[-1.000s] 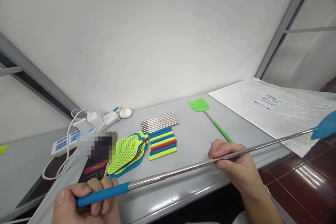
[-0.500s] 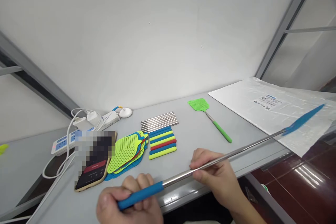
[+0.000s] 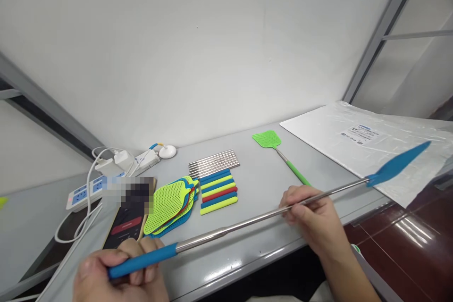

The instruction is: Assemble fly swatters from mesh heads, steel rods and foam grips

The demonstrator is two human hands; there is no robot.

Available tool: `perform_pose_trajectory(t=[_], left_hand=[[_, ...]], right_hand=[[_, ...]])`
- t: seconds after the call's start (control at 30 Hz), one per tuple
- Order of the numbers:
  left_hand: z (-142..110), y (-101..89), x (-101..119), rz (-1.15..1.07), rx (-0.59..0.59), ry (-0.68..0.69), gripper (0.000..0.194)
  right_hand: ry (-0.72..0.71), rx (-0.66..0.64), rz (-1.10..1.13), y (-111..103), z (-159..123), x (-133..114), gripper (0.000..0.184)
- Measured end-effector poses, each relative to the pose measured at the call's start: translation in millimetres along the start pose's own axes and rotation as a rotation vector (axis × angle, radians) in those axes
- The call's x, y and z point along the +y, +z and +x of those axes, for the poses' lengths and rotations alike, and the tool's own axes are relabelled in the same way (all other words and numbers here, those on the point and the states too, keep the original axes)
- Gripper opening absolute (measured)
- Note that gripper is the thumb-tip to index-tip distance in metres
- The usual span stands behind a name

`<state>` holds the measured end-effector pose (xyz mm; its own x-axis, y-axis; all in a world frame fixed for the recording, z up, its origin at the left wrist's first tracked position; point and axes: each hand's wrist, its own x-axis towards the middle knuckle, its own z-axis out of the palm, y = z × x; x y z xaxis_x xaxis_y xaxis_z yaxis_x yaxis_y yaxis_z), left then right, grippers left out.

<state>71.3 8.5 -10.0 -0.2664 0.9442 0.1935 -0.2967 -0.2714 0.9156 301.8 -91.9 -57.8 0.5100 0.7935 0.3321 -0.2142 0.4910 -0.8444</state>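
Note:
My left hand [image 3: 116, 273] is wrapped round the blue handle [image 3: 143, 259] of a telescopic fly swatter at the lower left. Its steel rod [image 3: 247, 221] runs up and to the right above the table's front edge. My right hand [image 3: 313, 219] pinches the rod partway along. The blue swatter head [image 3: 398, 164] hangs seen edge-on over the plastic-wrapped white board [image 3: 361, 144] at the right. A finished green fly swatter [image 3: 279, 153] lies on the grey table [image 3: 255, 184] beyond my right hand.
A pile of swatter heads [image 3: 171, 205], coloured handle sleeves [image 3: 217, 191] and steel rods [image 3: 214, 163] lie mid-table. A phone [image 3: 127, 219] lies beside my left hand. A power strip [image 3: 88, 191] with cables sits at the back left. Dark red floor [image 3: 406, 245] shows beyond the table edge.
The rod was pushed shorter, with my left hand moving right, then drawn out again as my left hand moved back left. The blue head turned edge-on and stays over the white board.

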Motion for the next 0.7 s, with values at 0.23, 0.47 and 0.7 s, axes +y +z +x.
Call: perform_pose_trajectory(t=[0.23, 0.47, 0.7], left_hand=[[18, -7.7, 0, -0.05, 0.12, 0.065, 0.022], [19, 0.0, -3, -0.165, 0.244, -0.068, 0.025], [-31, 32.6, -27, -0.218, 0.063, -0.277, 0.03]], right_hand=[[0.065, 0.154, 0.029, -16, 8, -2, 0.006], [0.033, 0.018, -0.001, -9, 5, 5, 0.004], [0.072, -0.065, -0.072, 14, -1, 2, 0.008]])
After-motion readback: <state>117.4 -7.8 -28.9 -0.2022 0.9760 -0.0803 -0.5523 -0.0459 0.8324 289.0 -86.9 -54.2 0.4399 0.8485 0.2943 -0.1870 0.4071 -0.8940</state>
